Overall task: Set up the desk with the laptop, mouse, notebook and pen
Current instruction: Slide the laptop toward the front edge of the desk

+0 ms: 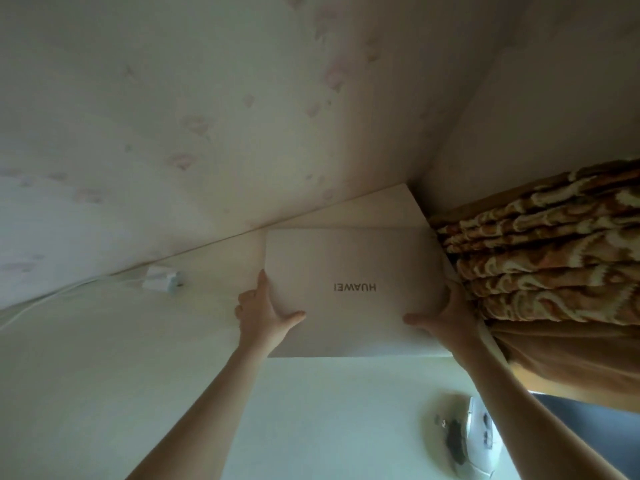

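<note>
At far right corner of pale wooden desk: closed silver laptop w/ logo lid lies flat; left hand & right hand clasp its side edges, fingers wrapped round, thumbs on lid; prob. squaring it to wall; white charger plug near.

The single head view looks forward and down along both bare forearms, close over the pale desk. It faces the wall corner. Wide-angle bending curves the edges.
</note>
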